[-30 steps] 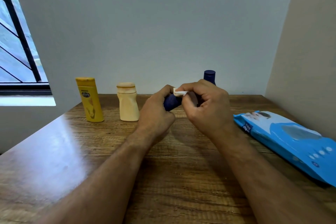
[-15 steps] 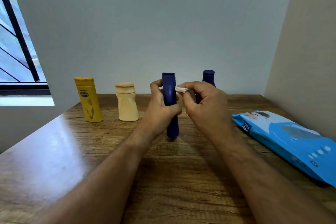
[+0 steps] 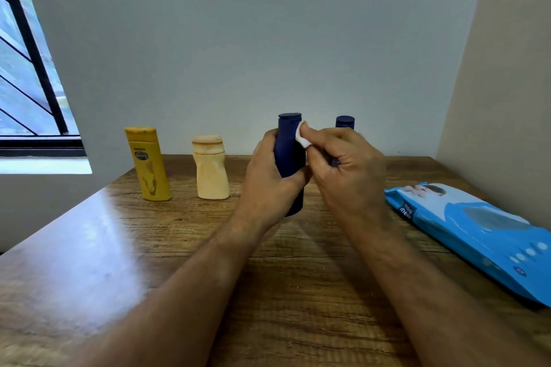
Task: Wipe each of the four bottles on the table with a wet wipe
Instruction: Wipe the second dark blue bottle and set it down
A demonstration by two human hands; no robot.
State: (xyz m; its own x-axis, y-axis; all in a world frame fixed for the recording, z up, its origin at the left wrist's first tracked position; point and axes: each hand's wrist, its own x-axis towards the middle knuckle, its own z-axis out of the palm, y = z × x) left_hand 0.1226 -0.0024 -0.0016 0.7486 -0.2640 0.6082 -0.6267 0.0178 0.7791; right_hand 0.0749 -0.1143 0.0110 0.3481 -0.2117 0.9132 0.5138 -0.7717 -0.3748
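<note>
My left hand (image 3: 269,180) grips a dark blue bottle (image 3: 289,146) upright above the table. My right hand (image 3: 347,171) pinches a small white wet wipe (image 3: 301,136) against the bottle's upper right side, just below the cap. A second dark blue bottle (image 3: 345,122) stands behind my right hand, mostly hidden apart from its cap. A yellow bottle (image 3: 148,162) and a cream bottle (image 3: 210,171) stand upright to the left near the back of the wooden table (image 3: 119,247).
A blue pack of wet wipes (image 3: 477,229) lies flat at the table's right side next to the beige side wall. A window with black bars (image 3: 26,74) is at the far left. The grey back wall rises directly behind the bottles.
The dark blue bottle went from lying tilted in my hands to upright in my left hand. My right hand has brought the wipe up against its neck.
</note>
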